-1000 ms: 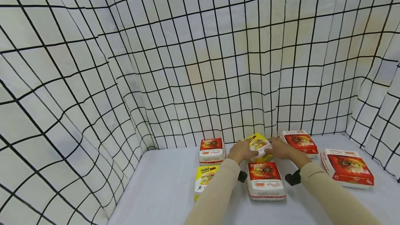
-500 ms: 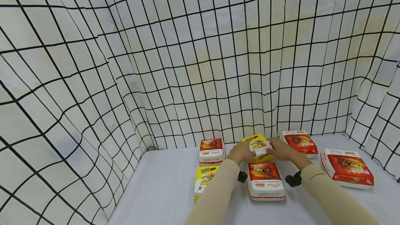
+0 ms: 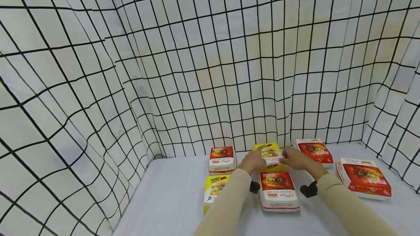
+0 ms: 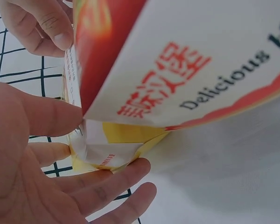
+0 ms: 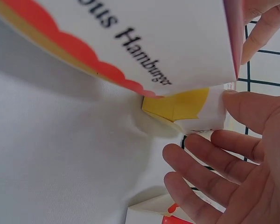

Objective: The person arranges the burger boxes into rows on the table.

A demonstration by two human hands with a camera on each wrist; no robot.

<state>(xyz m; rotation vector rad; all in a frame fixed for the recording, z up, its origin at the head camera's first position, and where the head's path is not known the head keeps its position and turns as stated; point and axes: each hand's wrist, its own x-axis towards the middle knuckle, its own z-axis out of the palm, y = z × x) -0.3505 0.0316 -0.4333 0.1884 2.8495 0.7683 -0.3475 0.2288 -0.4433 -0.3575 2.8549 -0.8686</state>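
Observation:
A yellow and white hamburger box (image 3: 270, 151) with a burger picture lies on the white tabletop near the back, between both hands. At its left side, my left hand (image 3: 253, 161) holds it, thumb at the upper edge and fingers along the side. My right hand (image 3: 296, 157) grips the opposite side; in the right wrist view its thumb and index finger touch the box (image 5: 184, 106) while the other fingers spread loosely. Just in front of it sits a red and white hamburger box (image 3: 278, 191), which hides part of the yellow one in both wrist views.
Left of the hands are a red and white box (image 3: 222, 158) and another yellow box (image 3: 214, 188), partly behind the left sleeve. Two more red boxes, one at the back (image 3: 314, 151) and one at right (image 3: 363, 177), stand beyond the right arm. Black-gridded white cloth walls (image 3: 210, 65) enclose the table.
The yellow box has turned from a slanted position to nearly square with the red box before it. Both hands have stayed at its sides, shifting slightly.

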